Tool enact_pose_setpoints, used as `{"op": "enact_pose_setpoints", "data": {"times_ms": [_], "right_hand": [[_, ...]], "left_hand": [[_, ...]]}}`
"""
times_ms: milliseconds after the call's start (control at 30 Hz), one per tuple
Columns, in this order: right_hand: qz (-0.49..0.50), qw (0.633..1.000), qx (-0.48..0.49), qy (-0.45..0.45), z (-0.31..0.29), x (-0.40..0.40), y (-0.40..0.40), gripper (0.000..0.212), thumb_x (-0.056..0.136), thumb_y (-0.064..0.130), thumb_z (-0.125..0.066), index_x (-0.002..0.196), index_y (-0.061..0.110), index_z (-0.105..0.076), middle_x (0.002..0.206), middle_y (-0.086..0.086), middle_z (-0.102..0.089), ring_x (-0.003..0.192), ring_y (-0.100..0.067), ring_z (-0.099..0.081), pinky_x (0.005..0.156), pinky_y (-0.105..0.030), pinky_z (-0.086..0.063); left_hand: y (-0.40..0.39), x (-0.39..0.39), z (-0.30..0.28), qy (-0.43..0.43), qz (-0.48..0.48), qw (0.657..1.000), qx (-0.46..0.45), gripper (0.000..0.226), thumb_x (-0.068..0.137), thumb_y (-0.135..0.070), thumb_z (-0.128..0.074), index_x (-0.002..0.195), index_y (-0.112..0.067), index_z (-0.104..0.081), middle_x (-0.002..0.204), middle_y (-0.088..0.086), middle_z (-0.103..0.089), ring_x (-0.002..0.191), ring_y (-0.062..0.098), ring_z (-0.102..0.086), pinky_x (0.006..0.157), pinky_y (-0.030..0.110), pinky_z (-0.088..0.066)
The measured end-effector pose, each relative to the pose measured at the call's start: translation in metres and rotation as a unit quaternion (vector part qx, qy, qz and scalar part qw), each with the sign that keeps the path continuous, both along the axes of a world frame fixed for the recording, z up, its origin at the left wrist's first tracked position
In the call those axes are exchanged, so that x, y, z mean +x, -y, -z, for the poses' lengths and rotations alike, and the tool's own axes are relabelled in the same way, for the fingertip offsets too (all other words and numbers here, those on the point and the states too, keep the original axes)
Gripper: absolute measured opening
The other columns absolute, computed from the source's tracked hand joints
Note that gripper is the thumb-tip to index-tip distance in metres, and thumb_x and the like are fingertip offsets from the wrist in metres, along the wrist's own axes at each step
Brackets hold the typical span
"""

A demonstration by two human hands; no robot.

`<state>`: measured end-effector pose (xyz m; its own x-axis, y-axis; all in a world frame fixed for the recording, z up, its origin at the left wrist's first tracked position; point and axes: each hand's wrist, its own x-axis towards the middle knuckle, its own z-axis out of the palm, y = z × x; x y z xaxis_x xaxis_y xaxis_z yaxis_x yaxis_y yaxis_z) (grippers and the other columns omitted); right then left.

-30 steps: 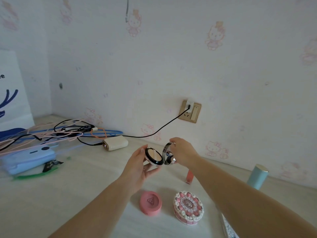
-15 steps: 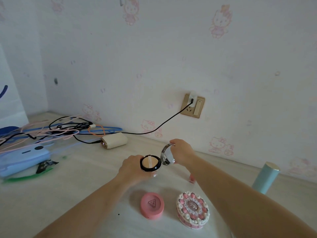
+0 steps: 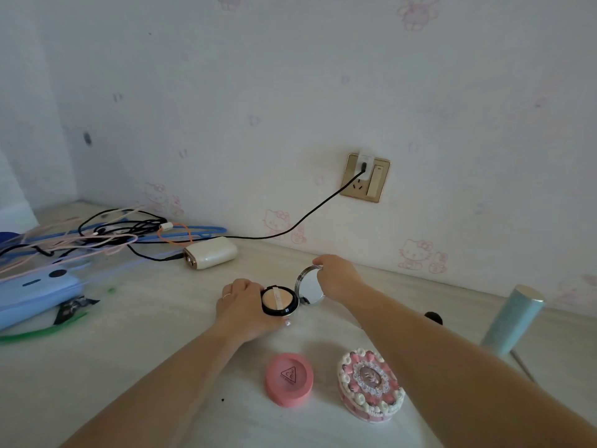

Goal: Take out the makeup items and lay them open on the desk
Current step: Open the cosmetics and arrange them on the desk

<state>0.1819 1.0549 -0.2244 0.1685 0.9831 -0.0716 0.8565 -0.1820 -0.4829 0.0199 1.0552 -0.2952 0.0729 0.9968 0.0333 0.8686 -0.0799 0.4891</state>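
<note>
While left hand (image 3: 244, 305) grips the open compact (image 3: 278, 300) base low over the surface (image 3: 129, 350), right hand (image 3: 336, 279) fingers pinch its upright lid.

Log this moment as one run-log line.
step: opening cushion compact | left hand: grips base | right hand: holds mirrored lid up | pink compact, cake-shaped case: closed on desk

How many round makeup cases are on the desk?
3. The open cushion compact sits between the left hand and right hand. The pink compact lies nearer, closed. The cake-shaped case sits to its right. The arms may hide more.
</note>
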Motion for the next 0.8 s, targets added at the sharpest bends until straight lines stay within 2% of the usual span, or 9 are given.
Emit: {"op": "enact_pose_setpoints", "data": {"times_ms": [200,333,433,500,567,633,700,733,800], "right_hand": [[-0.005,1.0,0.008,-0.01,0.004,0.002,-0.002,0.055,0.09,-0.001,-0.032,0.139,0.02,-0.043,0.142,-0.006,-0.046,0.125,-0.027,-0.048,0.102,-0.038,-0.043],[-0.006,0.999,0.009,-0.031,0.005,0.005,0.002,0.055,0.09,0.004,-0.029,0.142,0.021,-0.035,0.142,-0.009,-0.045,0.121,-0.031,-0.051,0.1,-0.041,-0.044],[-0.022,0.999,0.009,-0.034,0.001,0.007,0.009,0.054,0.091,0.008,-0.031,0.144,0.019,-0.031,0.142,-0.009,-0.045,0.125,-0.029,-0.047,0.102,-0.036,-0.041],[-0.037,0.998,0.023,-0.033,-0.007,0.01,0.015,0.052,0.093,0.012,-0.034,0.145,0.018,-0.029,0.14,-0.01,-0.046,0.124,-0.027,-0.046,0.099,-0.032,-0.04],[-0.044,0.997,0.057,-0.035,-0.02,0.019,0.023,0.051,0.094,0.015,-0.038,0.144,0.019,-0.029,0.139,-0.009,-0.047,0.123,-0.026,-0.048,0.097,-0.032,-0.041],[-0.04,0.995,0.092,-0.028,-0.036,0.033,0.033,0.049,0.094,0.017,-0.039,0.143,0.021,-0.032,0.139,-0.006,-0.048,0.122,-0.023,-0.049,0.099,-0.033,-0.042],[-0.035,0.994,0.108,0.001,-0.048,0.051,0.043,0.046,0.095,0.017,-0.038,0.14,0.022,-0.038,0.137,-0.003,-0.05,0.121,-0.021,-0.049,0.099,-0.033,-0.041],[-0.033,0.993,0.108,0.028,-0.052,0.06,0.048,0.044,0.095,0.017,-0.037,0.139,0.022,-0.041,0.136,-0.002,-0.051,0.121,-0.02,-0.049,0.099,-0.032,-0.041],[-0.039,0.99,0.099,0.088,-0.054,0.075,0.055,0.041,0.095,0.018,-0.037,0.134,0.023,-0.047,0.134,-0.001,-0.053,0.121,-0.019,-0.049,0.099,-0.031,-0.039]], "left_hand": [[-0.001,0.0,0.001,-0.005,0.008,1.0,-0.004,0.084,0.057,-0.067,-0.071,0.126,-0.025,-0.048,0.133,-0.001,-0.041,0.131,0.025,-0.033,0.105,0.033,-0.032],[0.0,-0.002,0.002,-0.014,0.015,1.0,0.004,0.085,0.059,-0.066,-0.071,0.128,-0.023,-0.046,0.135,0.0,-0.04,0.131,0.026,-0.033,0.105,0.033,-0.032],[0.003,-0.001,0.0,0.003,0.019,1.0,0.003,0.089,0.067,-0.063,-0.068,0.138,-0.018,-0.036,0.142,0.003,-0.034,0.136,0.027,-0.026,0.109,0.034,-0.027],[0.007,0.003,-0.005,0.051,0.019,0.998,0.015,0.089,0.073,-0.059,-0.065,0.143,-0.016,-0.031,0.146,0.005,-0.03,0.138,0.028,-0.022,0.112,0.035,-0.022],[0.013,0.011,-0.012,0.13,0.031,0.989,0.07,0.081,0.076,-0.054,-0.066,0.141,-0.016,-0.035,0.142,0.004,-0.035,0.135,0.025,-0.029,0.111,0.035,-0.026],[0.023,0.024,-0.02,0.214,0.075,0.966,0.123,0.063,0.078,-0.045,-0.068,0.131,-0.019,-0.047,0.13,-0.001,-0.047,0.117,0.016,-0.049,0.098,0.027,-0.04],[0.035,0.041,-0.031,0.28,0.127,0.946,0.103,0.036,0.081,-0.032,-0.069,0.114,-0.024,-0.056,0.113,-0.005,-0.059,0.093,0.009,-0.06,0.077,0.012,-0.045],[0.04,0.05,-0.035,0.291,0.153,0.941,0.081,0.027,0.082,-0.029,-0.069,0.107,-0.027,-0.058,0.106,-0.006,-0.062,0.088,0.008,-0.062,0.072,0.009,-0.044],[0.048,0.067,-0.038,0.255,0.205,0.944,0.035,0.029,0.084,-0.032,-0.066,0.111,-0.03,-0.057,0.11,-0.01,-0.063,0.098,0.006,-0.061,0.081,0.013,-0.045]]}}
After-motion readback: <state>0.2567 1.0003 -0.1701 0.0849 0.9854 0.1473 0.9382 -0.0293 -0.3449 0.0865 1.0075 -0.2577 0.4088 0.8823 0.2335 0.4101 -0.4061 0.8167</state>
